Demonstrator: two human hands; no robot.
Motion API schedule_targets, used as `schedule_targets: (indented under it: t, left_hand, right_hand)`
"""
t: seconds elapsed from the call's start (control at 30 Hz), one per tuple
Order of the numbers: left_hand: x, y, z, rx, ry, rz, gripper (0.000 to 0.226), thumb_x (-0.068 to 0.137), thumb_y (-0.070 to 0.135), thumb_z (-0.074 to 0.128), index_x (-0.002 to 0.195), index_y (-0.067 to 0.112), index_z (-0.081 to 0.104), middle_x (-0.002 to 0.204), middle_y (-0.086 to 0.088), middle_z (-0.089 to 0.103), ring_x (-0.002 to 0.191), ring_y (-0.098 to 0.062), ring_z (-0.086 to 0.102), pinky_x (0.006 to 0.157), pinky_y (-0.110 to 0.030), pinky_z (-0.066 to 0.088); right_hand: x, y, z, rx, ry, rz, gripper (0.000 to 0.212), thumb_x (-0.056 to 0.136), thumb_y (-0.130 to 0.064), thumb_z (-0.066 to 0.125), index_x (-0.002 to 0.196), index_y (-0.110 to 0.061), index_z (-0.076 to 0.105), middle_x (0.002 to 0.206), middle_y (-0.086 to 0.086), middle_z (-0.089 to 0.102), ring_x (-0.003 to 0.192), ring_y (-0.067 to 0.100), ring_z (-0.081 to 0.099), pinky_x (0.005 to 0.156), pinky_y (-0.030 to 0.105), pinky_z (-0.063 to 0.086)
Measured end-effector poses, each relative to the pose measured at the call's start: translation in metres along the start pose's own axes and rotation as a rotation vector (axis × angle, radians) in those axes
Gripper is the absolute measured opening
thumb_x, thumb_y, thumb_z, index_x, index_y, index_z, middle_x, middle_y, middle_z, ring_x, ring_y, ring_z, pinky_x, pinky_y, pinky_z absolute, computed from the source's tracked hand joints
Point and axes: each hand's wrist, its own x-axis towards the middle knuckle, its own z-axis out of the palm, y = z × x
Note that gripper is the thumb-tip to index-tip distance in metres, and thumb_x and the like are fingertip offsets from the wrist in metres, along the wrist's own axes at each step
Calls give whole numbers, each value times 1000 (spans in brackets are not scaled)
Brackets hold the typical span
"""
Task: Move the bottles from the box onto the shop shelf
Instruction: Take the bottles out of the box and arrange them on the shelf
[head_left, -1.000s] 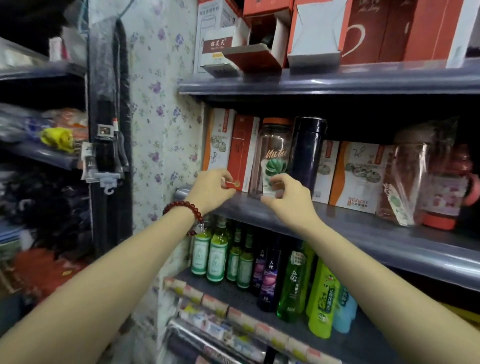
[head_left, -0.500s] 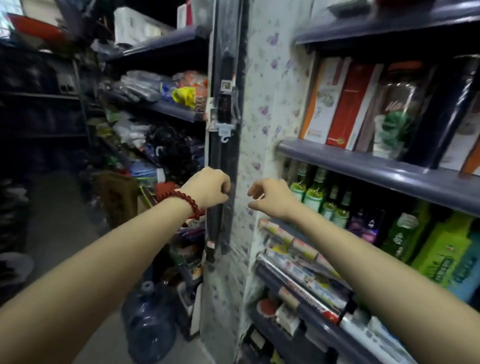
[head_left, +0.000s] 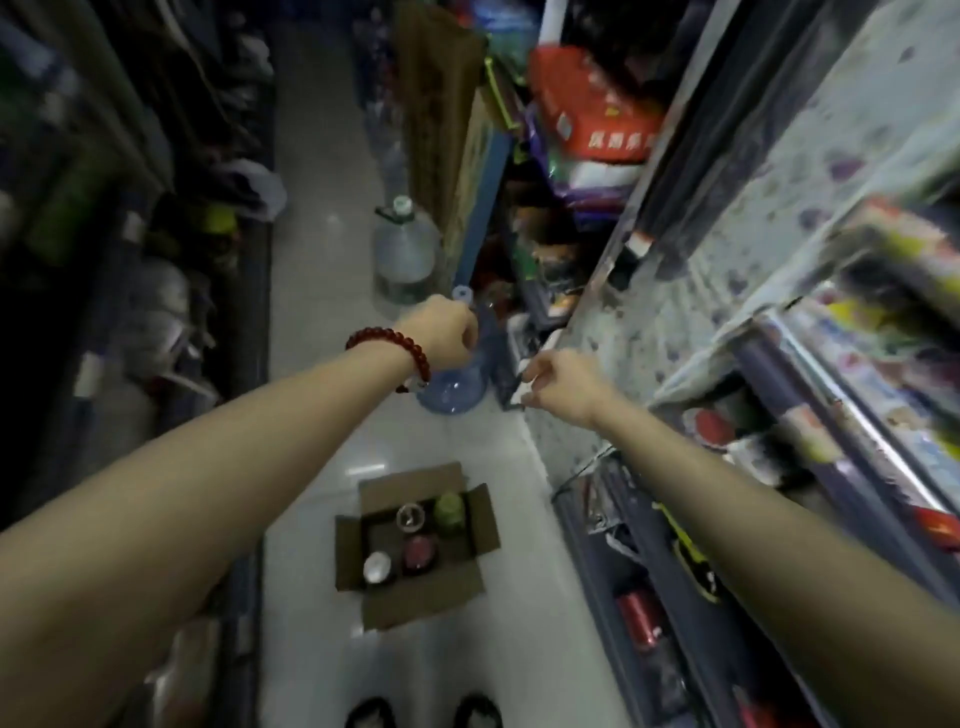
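Observation:
An open cardboard box (head_left: 421, 597) sits on the floor below my arms, flaps spread. Inside stand several bottles seen from above: a green-capped bottle (head_left: 449, 508), a clear-lidded bottle (head_left: 411, 517), a red-capped bottle (head_left: 418, 552) and a white-capped bottle (head_left: 377, 566). My left hand (head_left: 447, 332), with a red bead bracelet at the wrist, hangs in the air well above the box, fingers curled and holding nothing. My right hand (head_left: 558, 382) is beside it, loosely curled and empty, close to the shop shelf (head_left: 769, 364) on the right.
Two large water jugs (head_left: 405, 254) (head_left: 457, 384) stand on the floor beyond the box. Crowded shelves line both sides of the narrow aisle. My feet (head_left: 423, 712) show at the bottom edge.
The view has swung from the shelf down to the aisle floor. Both hands have left the shelf bottles and lowered, empty, and the box has come into sight.

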Motion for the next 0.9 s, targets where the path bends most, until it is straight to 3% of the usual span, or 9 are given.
schedule_targets:
  t: [0.17,0.33,0.47,0.63,0.77,0.9]
  left_hand:
    - [-9,-68,121,-104,-83,-185,23,86,14,60,107,8,67,107,-13,68,99,-28,62,76,-28,42]
    - [-10,-122,236,-197,-111,-332,35,89,34,58,118,15,60,118,-11,62,109,-27,56,89,-34,45]
    - [-7,-153,320,-295,-106,-446,40,90,40,54,121,15,58,119,-14,57,109,-29,54,91,-35,45]
    - [-3,-187,417,-374,-80,-527,39,90,43,52,116,15,60,115,-11,61,108,-28,57,95,-41,47]
    - [-5,-215,493,-426,-24,-503,37,92,38,53,111,8,63,108,-12,63,96,-23,58,81,-30,45]
    - [-5,-239,566,-458,39,-544,45,90,43,54,125,15,55,126,-8,54,114,-20,50,90,-26,37]
  right_hand:
    - [39,39,110,51,-115,2,31,80,-21,72,108,-9,66,105,11,68,100,26,62,84,28,46]
    - [72,83,210,138,-144,2,34,84,-22,68,115,-10,62,112,10,64,104,23,59,81,23,41]
    - [98,118,287,191,-158,58,33,87,-26,65,115,-10,61,100,5,60,96,21,57,76,22,38]
    - [123,162,386,294,-94,105,37,88,-30,62,120,-11,57,97,5,61,93,22,58,81,34,49]
    - [142,192,458,374,-8,114,42,91,-33,59,127,-14,52,113,8,62,100,19,57,68,16,40]
    - [160,213,516,418,29,102,50,89,-33,62,134,-15,46,129,10,54,116,24,53,85,28,45]
